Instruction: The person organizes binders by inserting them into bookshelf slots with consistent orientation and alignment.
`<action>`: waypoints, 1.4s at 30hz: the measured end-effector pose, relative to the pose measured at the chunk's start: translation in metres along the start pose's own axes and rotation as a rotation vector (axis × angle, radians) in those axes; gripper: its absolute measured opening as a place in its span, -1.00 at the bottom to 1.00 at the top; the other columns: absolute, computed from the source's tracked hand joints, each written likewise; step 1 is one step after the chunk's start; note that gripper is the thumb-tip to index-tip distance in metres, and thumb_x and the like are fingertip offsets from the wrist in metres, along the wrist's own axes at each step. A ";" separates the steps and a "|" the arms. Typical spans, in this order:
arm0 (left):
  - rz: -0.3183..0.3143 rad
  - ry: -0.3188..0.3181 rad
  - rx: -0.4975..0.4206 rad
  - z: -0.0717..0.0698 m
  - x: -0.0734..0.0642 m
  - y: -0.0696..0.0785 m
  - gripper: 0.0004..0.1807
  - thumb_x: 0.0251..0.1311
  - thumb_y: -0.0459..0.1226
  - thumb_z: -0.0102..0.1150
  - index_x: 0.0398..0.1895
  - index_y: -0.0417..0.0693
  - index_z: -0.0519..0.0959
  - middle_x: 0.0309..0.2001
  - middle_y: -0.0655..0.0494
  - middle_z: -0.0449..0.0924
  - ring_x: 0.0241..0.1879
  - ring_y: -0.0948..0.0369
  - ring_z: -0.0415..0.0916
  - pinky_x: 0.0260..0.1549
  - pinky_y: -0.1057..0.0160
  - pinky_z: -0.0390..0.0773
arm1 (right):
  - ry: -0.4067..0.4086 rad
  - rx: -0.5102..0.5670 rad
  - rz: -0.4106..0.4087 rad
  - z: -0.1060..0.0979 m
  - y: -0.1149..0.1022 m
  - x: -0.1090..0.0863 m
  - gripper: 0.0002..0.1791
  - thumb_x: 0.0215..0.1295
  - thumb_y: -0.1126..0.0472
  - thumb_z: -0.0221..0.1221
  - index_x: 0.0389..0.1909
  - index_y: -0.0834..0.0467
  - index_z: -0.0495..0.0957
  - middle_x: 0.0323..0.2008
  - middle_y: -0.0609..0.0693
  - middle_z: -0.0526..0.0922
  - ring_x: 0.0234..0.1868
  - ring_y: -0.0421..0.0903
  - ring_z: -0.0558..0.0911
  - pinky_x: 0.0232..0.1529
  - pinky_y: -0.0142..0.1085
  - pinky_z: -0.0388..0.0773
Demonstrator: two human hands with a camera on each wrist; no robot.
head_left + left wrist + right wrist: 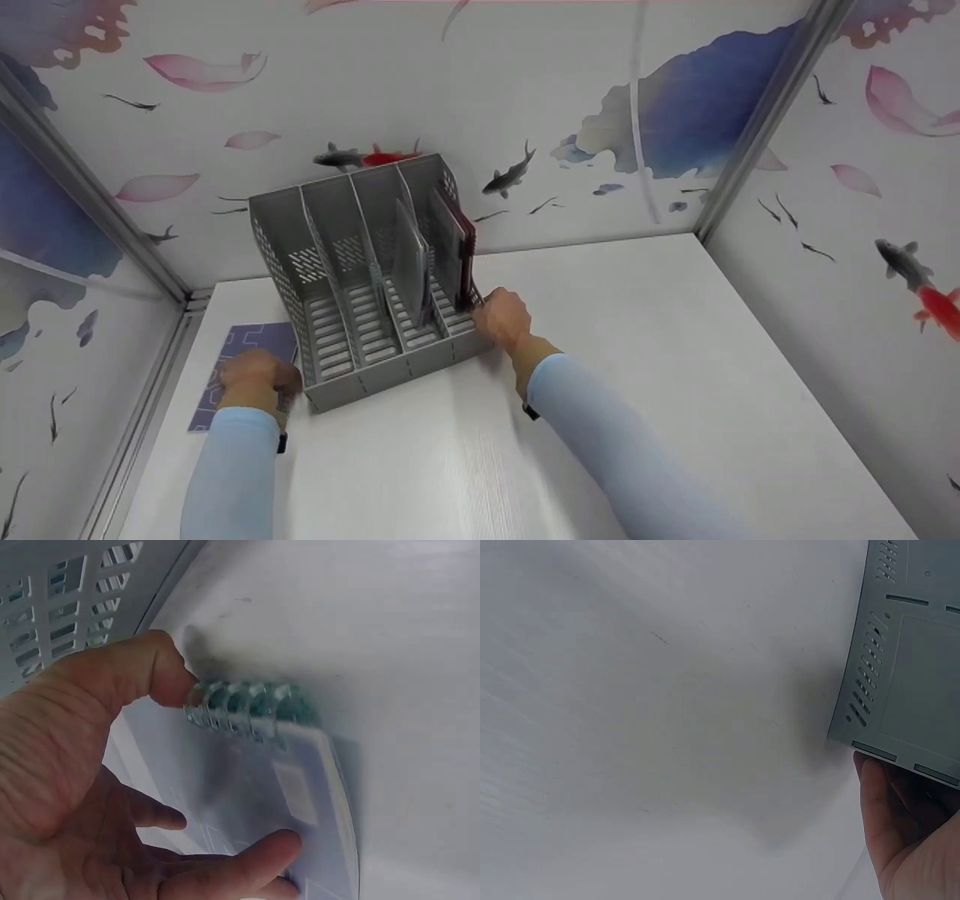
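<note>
A grey desk organizer (360, 367) with upright dividers stands at an angle on the table. My right hand (504, 319) grips its front right corner, and in the right wrist view the fingers (881, 814) curl at its lower edge. Beside the organizer's left wall lies a blue notebook (259, 337) with clear ring binding (247, 706). Over this notebook is my left hand (255, 375); its thumb touches one end of the rings, while the other fingers spread loosely across the cover. Inside the organizer, a pale thin notebook (410, 262) and a dark red-bound notebook (466, 255) stand on edge to the right.
The white table (637, 337) reaches a back wall (300, 97) printed with fish and petals, close behind the organizer. Side panels rise at left and right, with metal posts (772, 112) at the corners.
</note>
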State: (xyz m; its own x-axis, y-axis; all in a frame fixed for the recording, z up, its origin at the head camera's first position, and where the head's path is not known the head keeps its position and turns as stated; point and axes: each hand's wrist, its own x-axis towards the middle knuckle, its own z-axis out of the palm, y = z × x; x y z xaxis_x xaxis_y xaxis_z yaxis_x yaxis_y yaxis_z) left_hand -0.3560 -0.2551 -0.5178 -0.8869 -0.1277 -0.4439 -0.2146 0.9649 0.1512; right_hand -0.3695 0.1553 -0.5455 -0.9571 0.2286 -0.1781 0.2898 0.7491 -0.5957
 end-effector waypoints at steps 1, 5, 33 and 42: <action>-0.012 -0.007 -0.014 0.000 0.001 0.000 -0.15 0.32 0.03 0.30 0.28 -0.68 0.54 0.34 -0.67 0.54 0.32 -0.47 0.55 0.40 -0.37 0.59 | -0.002 0.002 0.000 0.000 0.000 0.000 -0.65 0.53 0.12 0.21 0.13 0.23 0.77 -0.03 0.08 0.88 -0.16 -0.01 0.68 0.01 -0.02 0.73; -0.054 -0.017 -0.021 0.005 0.013 -0.004 -0.16 0.40 0.06 0.14 0.33 -0.64 0.54 0.45 -0.66 0.46 0.46 -0.51 0.45 0.44 -0.34 0.56 | 0.003 0.000 -0.001 0.001 -0.001 0.000 -0.68 0.50 0.13 0.20 0.06 0.21 0.80 -0.08 0.06 0.87 -0.20 -0.02 0.66 -0.03 -0.03 0.72; 0.131 0.247 0.090 0.005 0.002 -0.044 -0.57 0.48 -0.29 -0.09 -0.45 -0.35 0.67 -0.38 -0.34 0.74 -0.41 -0.09 0.64 -0.31 -0.24 0.73 | -0.070 -0.070 0.006 -0.006 -0.004 -0.001 -0.66 0.56 0.15 0.13 0.13 0.23 0.73 -0.02 0.08 0.84 -0.17 0.00 0.60 0.01 -0.02 0.69; 0.180 0.353 0.119 -0.006 -0.019 -0.054 -0.60 0.46 -0.35 -0.06 -0.57 -0.33 0.59 -0.50 -0.28 0.66 -0.51 0.00 0.55 -0.57 -0.06 0.58 | -0.081 -0.064 0.003 -0.006 -0.005 0.000 -0.63 0.57 0.12 0.14 0.16 0.23 0.73 -0.02 0.07 0.83 -0.17 0.00 0.60 0.02 -0.02 0.69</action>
State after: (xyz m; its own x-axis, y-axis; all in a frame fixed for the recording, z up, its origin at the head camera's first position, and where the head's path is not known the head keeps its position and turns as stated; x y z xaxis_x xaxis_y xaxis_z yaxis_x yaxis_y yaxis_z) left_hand -0.3298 -0.3061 -0.5122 -0.9962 -0.0049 -0.0866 -0.0124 0.9962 0.0864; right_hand -0.3708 0.1557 -0.5380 -0.9524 0.1824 -0.2441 0.2903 0.7871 -0.5442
